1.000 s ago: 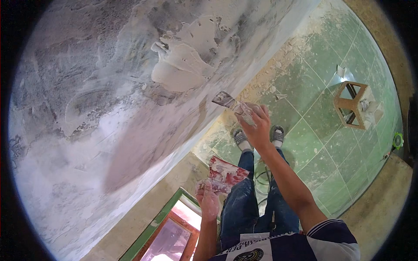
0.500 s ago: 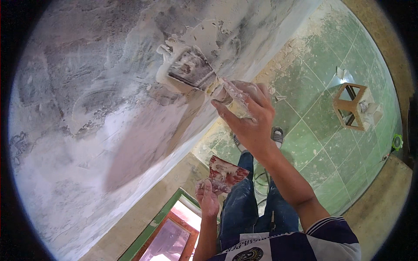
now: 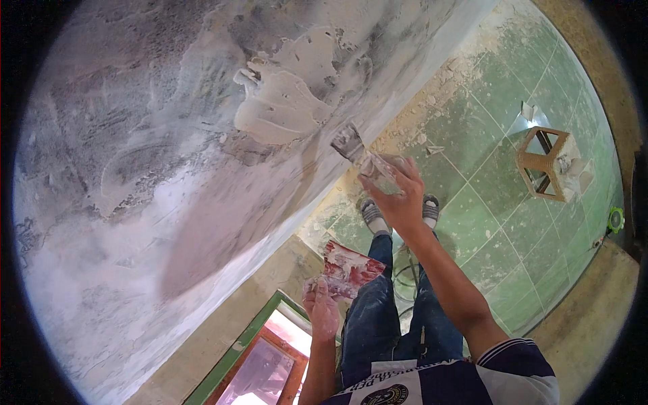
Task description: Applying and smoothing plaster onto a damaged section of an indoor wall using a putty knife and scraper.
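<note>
My right hand (image 3: pixel 398 192) is closed round the handle of a putty knife (image 3: pixel 349 143), its blade smeared grey and held a little off the wall. On the wall (image 3: pixel 169 121) beside it lies a fresh pale patch of filler (image 3: pixel 280 104) with a raised lump at its left edge. Lower down, my left hand (image 3: pixel 322 310) grips a wide red scraper (image 3: pixel 352 270) by its lower end; streaks of pale filler coat its face. Fingers of both hands are dusted white.
A brown wooden-framed stool (image 3: pixel 545 165) with white material on it stands on the green tiled floor (image 3: pixel 499 229). Plaster crumbs (image 3: pixel 439 101) lie along the wall's foot. A green-framed window or door (image 3: pixel 270 358) is at lower left, and a small green round object (image 3: pixel 615 220) at far right.
My right hand has drawn the putty knife off the wall, down and to the right, uncovering the spread filler. My left hand and the red scraper have hardly moved.
</note>
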`<state>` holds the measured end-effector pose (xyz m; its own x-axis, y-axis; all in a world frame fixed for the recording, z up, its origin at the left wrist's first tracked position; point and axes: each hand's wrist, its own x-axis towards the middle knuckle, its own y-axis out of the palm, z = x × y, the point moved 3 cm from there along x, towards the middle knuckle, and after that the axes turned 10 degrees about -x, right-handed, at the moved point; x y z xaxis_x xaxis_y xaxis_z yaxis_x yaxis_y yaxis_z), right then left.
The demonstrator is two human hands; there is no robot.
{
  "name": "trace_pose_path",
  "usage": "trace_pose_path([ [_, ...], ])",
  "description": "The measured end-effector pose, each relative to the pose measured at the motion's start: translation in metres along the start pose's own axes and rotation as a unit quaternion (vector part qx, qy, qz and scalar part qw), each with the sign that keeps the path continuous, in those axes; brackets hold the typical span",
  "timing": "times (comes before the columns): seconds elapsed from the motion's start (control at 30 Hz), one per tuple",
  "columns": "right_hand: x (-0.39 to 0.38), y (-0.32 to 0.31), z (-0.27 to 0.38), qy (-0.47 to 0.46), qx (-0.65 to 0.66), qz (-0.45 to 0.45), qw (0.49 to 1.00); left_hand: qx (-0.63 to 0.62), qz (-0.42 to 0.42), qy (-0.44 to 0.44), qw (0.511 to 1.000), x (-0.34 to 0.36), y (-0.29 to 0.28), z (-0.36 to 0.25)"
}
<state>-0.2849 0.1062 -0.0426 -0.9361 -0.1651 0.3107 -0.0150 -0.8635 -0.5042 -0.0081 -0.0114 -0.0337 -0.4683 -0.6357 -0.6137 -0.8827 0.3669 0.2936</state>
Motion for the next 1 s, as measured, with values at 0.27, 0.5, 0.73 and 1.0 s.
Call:
trace_pose_path([
  [0.27, 0.057, -0.019, 0.079, -0.071, 0.075, -0.052, 0.993, -0.003, 0.007, -0.005, 1.000, -0.002, 0.010, -0.001],
  [0.5, 0.024, 0.011, 0.033, -0.044, 0.036, -0.048, 0.997, -0.014, -0.012, 0.003, 1.000, 0.000, -0.002, 0.004],
  [0.73, -0.015, 0.015, -0.014, 0.021, -0.032, -0.027, 0.999, -0.011, 0.000, -0.001, 1.000, -0.001, 0.005, 0.000],
  [1.0, 0.053, -0.018, 0.056, -0.048, 0.048, -0.107, 0.992, -0.010, 0.022, 0.002, 1.000, -0.003, 0.016, -0.002],
])
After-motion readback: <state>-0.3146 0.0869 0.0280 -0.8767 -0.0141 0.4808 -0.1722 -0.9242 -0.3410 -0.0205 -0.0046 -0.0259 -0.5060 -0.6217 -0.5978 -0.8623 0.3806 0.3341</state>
